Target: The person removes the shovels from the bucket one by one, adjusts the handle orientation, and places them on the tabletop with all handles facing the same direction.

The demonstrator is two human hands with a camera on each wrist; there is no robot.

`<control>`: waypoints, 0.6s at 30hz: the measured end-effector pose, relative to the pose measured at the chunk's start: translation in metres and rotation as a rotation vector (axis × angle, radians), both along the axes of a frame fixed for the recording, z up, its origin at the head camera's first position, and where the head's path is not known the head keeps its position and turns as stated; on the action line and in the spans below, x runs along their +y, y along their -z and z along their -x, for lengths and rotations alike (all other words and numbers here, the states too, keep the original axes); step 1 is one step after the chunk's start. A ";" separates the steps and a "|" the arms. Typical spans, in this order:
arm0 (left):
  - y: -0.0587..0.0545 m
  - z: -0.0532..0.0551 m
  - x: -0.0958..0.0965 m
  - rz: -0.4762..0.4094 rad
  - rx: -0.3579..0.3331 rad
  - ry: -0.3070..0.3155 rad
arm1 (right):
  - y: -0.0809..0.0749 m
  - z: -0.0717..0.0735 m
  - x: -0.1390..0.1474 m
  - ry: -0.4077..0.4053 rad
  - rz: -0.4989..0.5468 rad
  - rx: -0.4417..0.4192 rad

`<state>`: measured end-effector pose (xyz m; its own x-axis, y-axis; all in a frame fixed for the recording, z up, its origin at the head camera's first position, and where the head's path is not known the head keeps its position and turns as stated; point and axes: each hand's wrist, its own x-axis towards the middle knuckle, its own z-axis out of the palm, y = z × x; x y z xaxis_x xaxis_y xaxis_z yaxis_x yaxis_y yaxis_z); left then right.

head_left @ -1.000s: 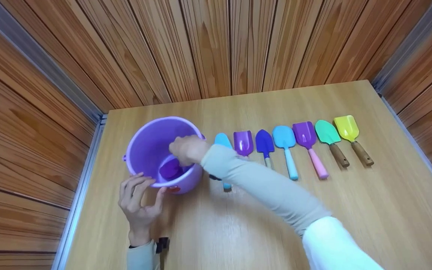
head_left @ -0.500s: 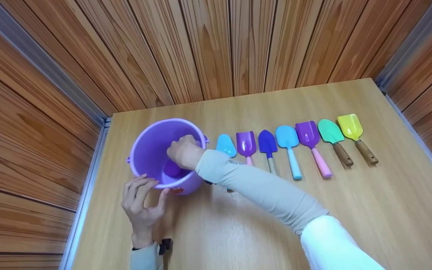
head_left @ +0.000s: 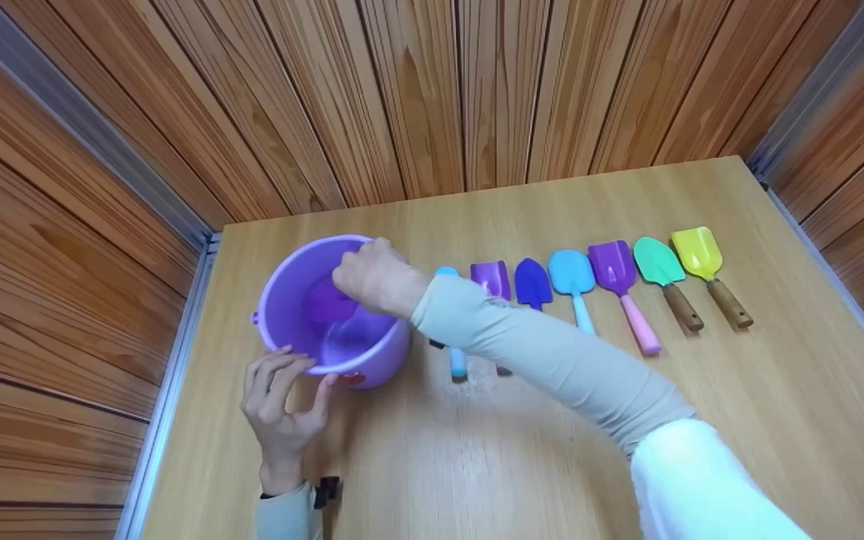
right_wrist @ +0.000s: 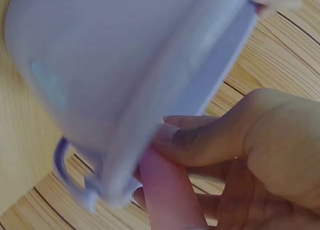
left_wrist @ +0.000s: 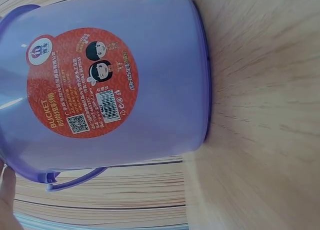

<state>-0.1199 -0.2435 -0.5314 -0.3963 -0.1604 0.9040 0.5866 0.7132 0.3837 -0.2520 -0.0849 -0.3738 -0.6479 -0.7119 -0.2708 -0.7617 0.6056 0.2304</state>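
A purple bucket (head_left: 391, 358) stands upright on the table, a red label (left_wrist: 82, 82) on its wall. My left hand (head_left: 282, 409) holds its near-left rim, fingers over the edge and thumb against the outside. Over the bucket's far-right side, my right hand (head_left: 376, 276) grips a toy shovel by its pink handle (right_wrist: 170, 195). That shovel's purple blade (head_left: 328, 306) hangs inside the bucket, raised above the bottom. Thumb and fingers wrap the handle close beside the rim in the right wrist view.
Right of the bucket, several toy shovels lie in a row: a dark blue one (head_left: 533, 281), a light blue one (head_left: 571, 271), a purple one (head_left: 612, 266), a green one (head_left: 658, 259) and a yellow one (head_left: 697, 251). My right sleeve (head_left: 544, 352) crosses over some handles. Wooden walls (head_left: 432, 97) enclose the table.
My right hand has risen toward the bucket's far rim, lifting the purple blade away from the bottom. My left hand has stayed on the rim.
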 end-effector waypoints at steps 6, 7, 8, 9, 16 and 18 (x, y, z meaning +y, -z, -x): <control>-0.003 -0.001 0.002 -0.010 -0.009 0.003 | -0.022 0.008 0.036 0.040 0.183 -0.112; -0.003 0.000 0.002 -0.012 -0.010 0.004 | -0.026 0.010 0.044 0.052 0.223 -0.141; -0.003 0.000 0.002 -0.015 -0.014 0.006 | -0.030 0.011 0.051 0.067 0.261 -0.173; -0.003 0.000 0.002 -0.016 -0.016 0.005 | -0.034 0.012 0.058 0.084 0.295 -0.210; 0.004 -0.004 -0.003 -0.031 -0.076 -0.016 | -0.054 0.012 0.100 0.177 0.409 -0.369; 0.007 -0.004 -0.003 -0.031 -0.084 -0.014 | -0.055 0.013 0.111 0.196 0.418 -0.378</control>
<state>-0.1158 -0.2464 -0.5387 -0.4678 -0.1938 0.8623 0.5413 0.7085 0.4528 -0.2651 0.0261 -0.3193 -0.6911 -0.6849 -0.2308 -0.6094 0.7239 -0.3234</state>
